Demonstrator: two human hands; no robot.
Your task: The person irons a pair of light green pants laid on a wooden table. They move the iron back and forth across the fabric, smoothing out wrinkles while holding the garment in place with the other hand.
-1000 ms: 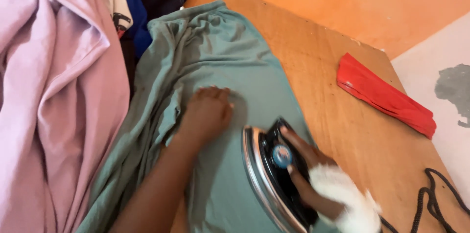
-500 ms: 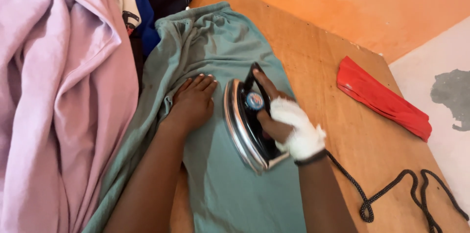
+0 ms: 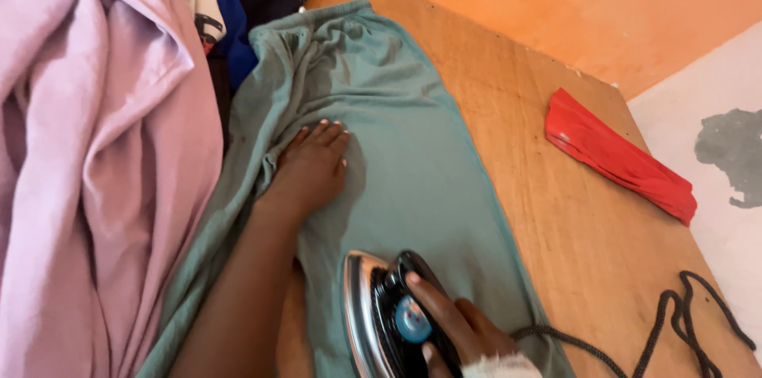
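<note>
Orange wall, plywood worktop (image 3: pixel 571 211); soft limp green garment (image 3: pixel 413 148) mid-frame, left hand (image 3: pixel 311 167) fingers flat, spread on it; right hand (image 3: pixel 456 326) fingers clamped on heavy rigid iron (image 3: pixel 381 322) handle, lower centre

One iron (image 3: pixel 389 318), one black cord (image 3: pixel 675 322) and two hands show. One green garment (image 3: pixel 405 148), one pink garment (image 3: pixel 87 148) and one red cloth (image 3: pixel 619 157) lie about.

Iron (image 3: pixel 385 318) base, right hand (image 3: pixel 456 330) cut off below.

Bare forearms without sleeves; the left hand (image 3: pixel 311 167) has pale painted nails, the right hand (image 3: pixel 456 329) a white wrist wrap
</note>
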